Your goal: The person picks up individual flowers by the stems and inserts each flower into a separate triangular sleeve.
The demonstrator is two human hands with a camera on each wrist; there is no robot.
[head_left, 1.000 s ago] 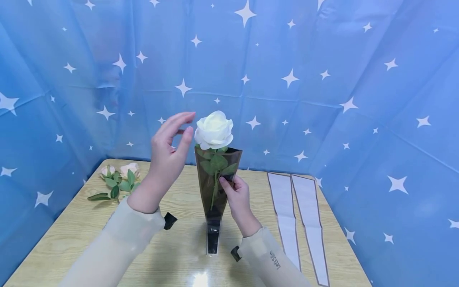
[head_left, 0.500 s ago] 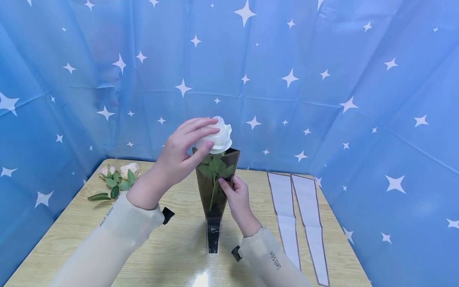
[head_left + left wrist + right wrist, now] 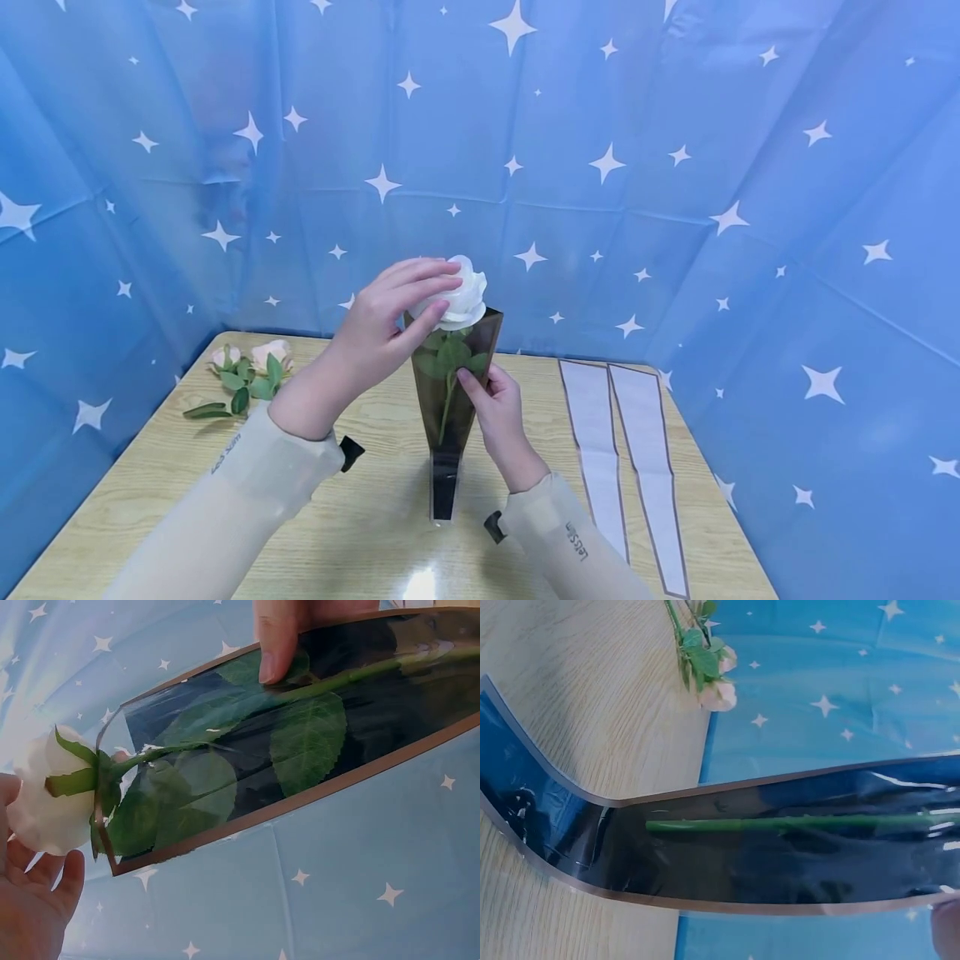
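Note:
A white rose point(image 3: 471, 302) on a green leafy stem point(image 3: 780, 823) stands inside a dark see-through flower sleeve point(image 3: 444, 487) with a brown border. Its bloom rises out of the wide top, while the stem's cut end lies inside, above the narrow bottom. My left hand point(image 3: 378, 321) rests on the bloom, its fingers nearly straight across the top and the thumb at the near side. The left wrist view shows fingers spread about the petals point(image 3: 52, 799). Lower down, my right hand point(image 3: 501, 417) pinches the sleeve's right edge, thumb in front; its other fingers are mostly hidden behind.
Pale pink roses point(image 3: 258, 367) with green leaves lie at the table's back left. Two flat white, brown-edged flower sleeves point(image 3: 596, 450) lie side by side on the right. A blue star-patterned curtain point(image 3: 480, 150) surrounds the wooden table point(image 3: 360, 542).
My left hand has moved right and down onto the bloom. The rose now sits lower in the sleeve, and the sleeve's bottom end has risen slightly. My right hand keeps its hold.

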